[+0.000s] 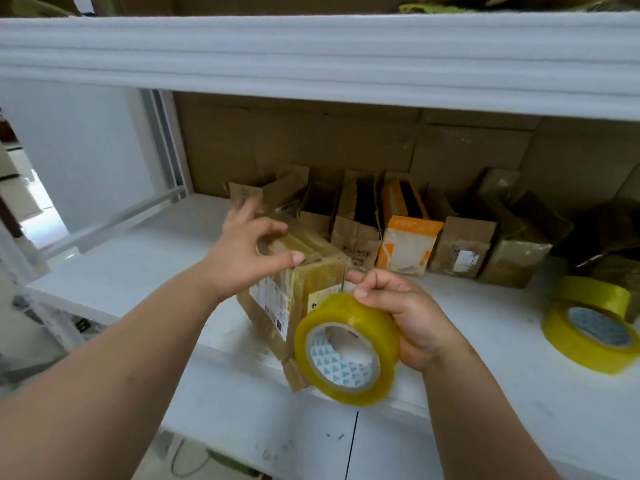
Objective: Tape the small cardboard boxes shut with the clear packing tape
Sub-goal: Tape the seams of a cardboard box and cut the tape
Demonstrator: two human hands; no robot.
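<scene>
White shelf [485, 341]: L hand [242, 258] spread open atop box [311, 271]; R hand [412, 317] grips tape roll [346, 348] just beside box's near-right edge, box long axis running away from me.

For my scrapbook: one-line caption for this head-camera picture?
Left hand steadies a taped box; right hand holds the tape roll.

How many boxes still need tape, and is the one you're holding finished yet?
Done: none that I can be sure of. In hand: the box at the front already carries yellowish tape; the left hand steadies it while the right hand holds the tape roll against it. Left: the row of boxes behind, several with flaps standing open. Spare rolls wait on the right.
</scene>
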